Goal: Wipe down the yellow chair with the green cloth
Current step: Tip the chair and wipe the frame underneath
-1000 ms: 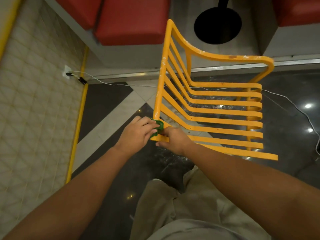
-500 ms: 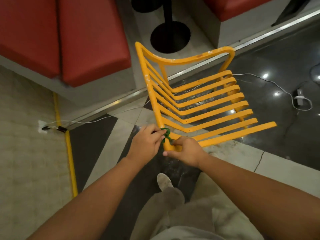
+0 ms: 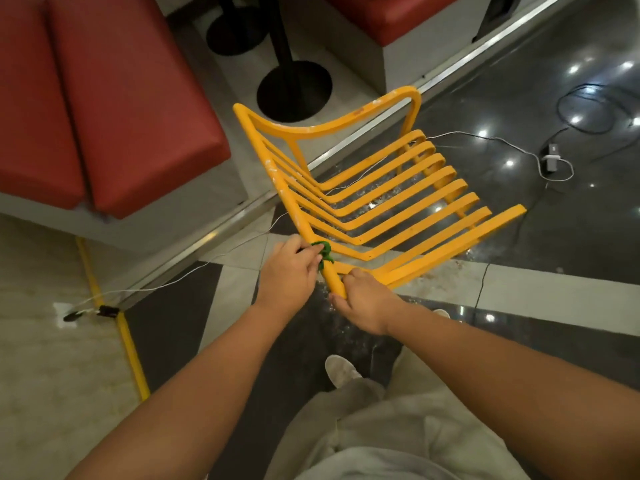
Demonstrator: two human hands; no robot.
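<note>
now your left hand [image 3: 289,271] curls round the green cloth [image 3: 323,252], pressing it on the near corner of the yellow chair [image 3: 381,209]; your right hand [image 3: 367,303] grips the rail end just beside. the chair stands on glossy dark floor [image 3: 571,244], red benches [image 3: 121,109] and a black pedestal base [image 3: 294,88] behind.

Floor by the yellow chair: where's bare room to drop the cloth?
Bare: pale tiles left of the yellow floor strip, and the pale band right of the right hand. Crowded: dark floor beyond the yellow chair, crossed by cables and a charger.
</note>
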